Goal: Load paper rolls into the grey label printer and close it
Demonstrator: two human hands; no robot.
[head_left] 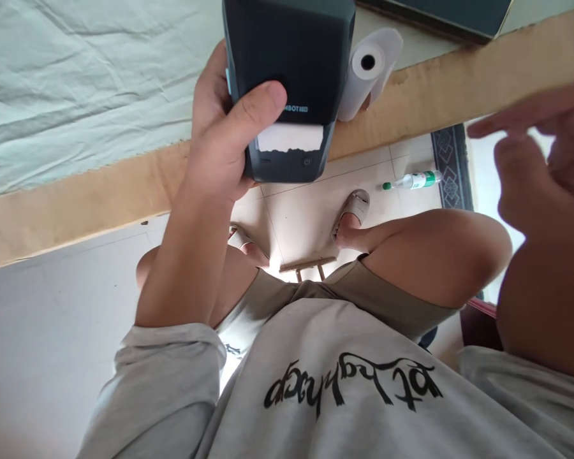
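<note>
One left hand (219,137) is gripping the printer (291,51) over the worktop's near edge (76,199), thumb likely bracing it, leaving the paper (294,138) mostly exposed; the right hand (552,182) is hovering, half-curled fingers (530,113) holding nothing visible.

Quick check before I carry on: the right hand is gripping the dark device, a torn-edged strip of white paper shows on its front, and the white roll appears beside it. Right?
Not quite: the head view shows the left hand gripping the dark device. The right hand is apart from it. The rest stands.
</note>
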